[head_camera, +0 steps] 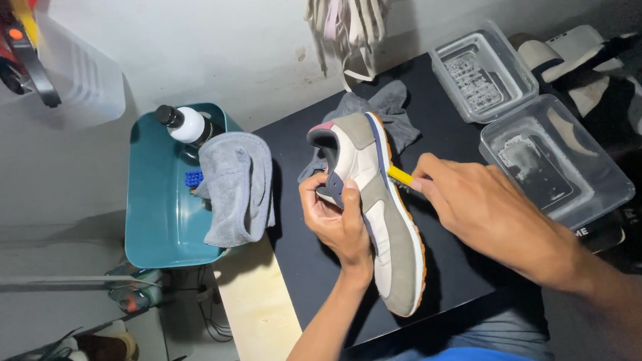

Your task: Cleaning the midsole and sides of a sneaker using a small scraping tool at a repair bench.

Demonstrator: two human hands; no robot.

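Suede-and-mesh sneaker (374, 214) on its side over the black table (450, 261): my left hand (335, 220) clasps its soft collar; my right hand (476, 202) pinches a yellow tool (400, 175) against the sole. Probably light, flexible.

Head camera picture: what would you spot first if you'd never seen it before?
First, the grey and white sneaker in the middle, over the black table: the left hand grips it, and the right hand presses a yellow tool against its sole. To the left, a teal tub holds a grey cloth and a dark bottle.
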